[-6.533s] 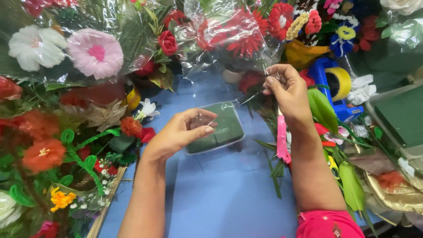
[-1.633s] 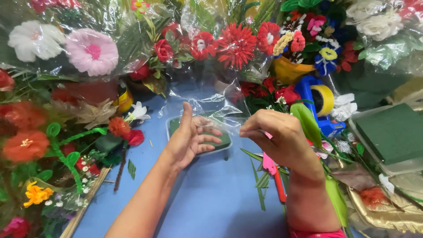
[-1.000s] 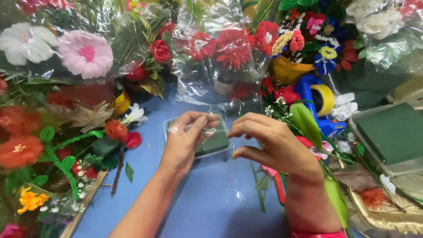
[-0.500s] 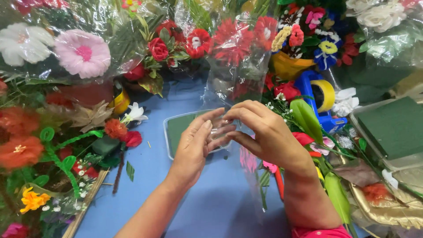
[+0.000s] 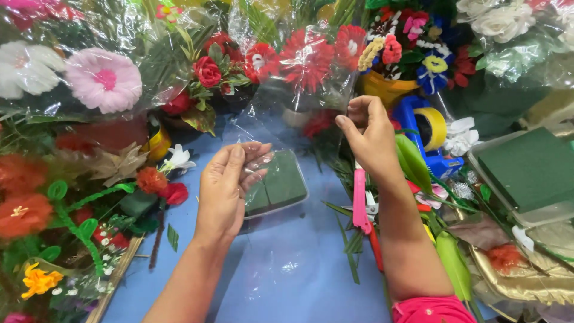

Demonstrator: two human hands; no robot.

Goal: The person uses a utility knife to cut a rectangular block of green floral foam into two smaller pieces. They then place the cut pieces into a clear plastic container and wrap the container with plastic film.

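Note:
My left hand (image 5: pixel 230 188) holds the lower edge of a clear plastic sheet (image 5: pixel 281 134) over the blue table (image 5: pixel 287 269). My right hand (image 5: pixel 371 134) pinches the sheet's upper right edge and lifts it, so the film stretches between the two hands. Behind the film lies a dark green foam block (image 5: pixel 276 185) in a clear tray, just right of my left fingers. Red artificial flowers (image 5: pixel 308 57) show through the raised plastic.
Artificial flowers crowd the left side and the back: a pink daisy (image 5: pixel 104 81), a white one (image 5: pixel 24 69), orange blooms (image 5: pixel 24 212). Pink-handled scissors (image 5: pixel 360 200) lie under my right forearm. A yellow tape roll (image 5: pixel 436 128) and more green foam (image 5: pixel 532 167) sit right.
My hands met at the foam block half a second ago. Now the right hand has pulled up and to the right with the plastic sheet, while the left stays low by the block.

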